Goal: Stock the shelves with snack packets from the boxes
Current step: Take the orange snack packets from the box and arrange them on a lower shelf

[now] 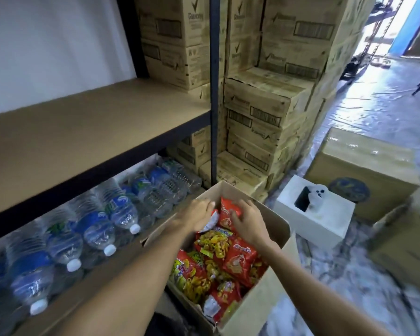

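An open cardboard box (274, 284) stands on the floor in front of me, filled with several red and yellow snack packets (218, 260). Both my hands reach into its far end. My left hand (197, 215) lies over a red and white packet with its fingers curled on it. My right hand (246, 220) holds an upright red packet (228, 214) from the right side. The brown shelf board (83, 124) to the left, at about chest height, is bare.
Water bottles (90, 221) lie in rows on the lower shelf. Stacked cardboard cartons (264, 105) fill the space behind the black shelf post (214, 93). A white box (315, 214) and more brown cartons (364, 173) stand on the shiny floor to the right.
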Demonstrator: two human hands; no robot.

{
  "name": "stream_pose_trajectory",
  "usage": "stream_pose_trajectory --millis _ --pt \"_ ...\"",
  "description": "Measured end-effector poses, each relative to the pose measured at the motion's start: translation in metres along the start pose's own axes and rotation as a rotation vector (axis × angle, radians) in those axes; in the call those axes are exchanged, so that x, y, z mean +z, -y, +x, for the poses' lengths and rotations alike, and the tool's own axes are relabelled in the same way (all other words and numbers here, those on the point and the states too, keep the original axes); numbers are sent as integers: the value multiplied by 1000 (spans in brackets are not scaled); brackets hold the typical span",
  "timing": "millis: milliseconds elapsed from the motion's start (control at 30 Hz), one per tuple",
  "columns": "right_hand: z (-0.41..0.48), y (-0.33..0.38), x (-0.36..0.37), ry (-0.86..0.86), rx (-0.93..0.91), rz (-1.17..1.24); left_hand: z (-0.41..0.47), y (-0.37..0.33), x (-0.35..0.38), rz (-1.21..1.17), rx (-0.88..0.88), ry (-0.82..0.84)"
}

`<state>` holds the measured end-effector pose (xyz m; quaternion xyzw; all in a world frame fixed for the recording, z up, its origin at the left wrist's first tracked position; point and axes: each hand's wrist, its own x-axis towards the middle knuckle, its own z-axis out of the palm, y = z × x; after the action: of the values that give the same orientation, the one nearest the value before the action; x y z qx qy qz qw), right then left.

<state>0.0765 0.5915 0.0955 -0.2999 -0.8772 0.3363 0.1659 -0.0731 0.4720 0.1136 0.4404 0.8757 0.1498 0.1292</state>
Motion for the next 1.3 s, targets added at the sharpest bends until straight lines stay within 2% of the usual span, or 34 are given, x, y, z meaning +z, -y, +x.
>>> stream_pose_trajectory --millis 267,400,667,967,1200,1300 --pt "1 -48 36 47 189 94 30 29 69 -118 -188 295" --pt "12 -61 57 41 297 134 50 42 85 -182 -220 361" --pt "40 -75 94 -81 486 334 73 66 127 -236 -203 365" --pt "58 -76 110 -154 715 371 83 79 153 -334 -238 335" --pt "52 -76 108 -234 711 438 87 67 164 -337 -306 312" --pt "41 -77 100 -247 675 352 91 67 166 -268 -279 316"
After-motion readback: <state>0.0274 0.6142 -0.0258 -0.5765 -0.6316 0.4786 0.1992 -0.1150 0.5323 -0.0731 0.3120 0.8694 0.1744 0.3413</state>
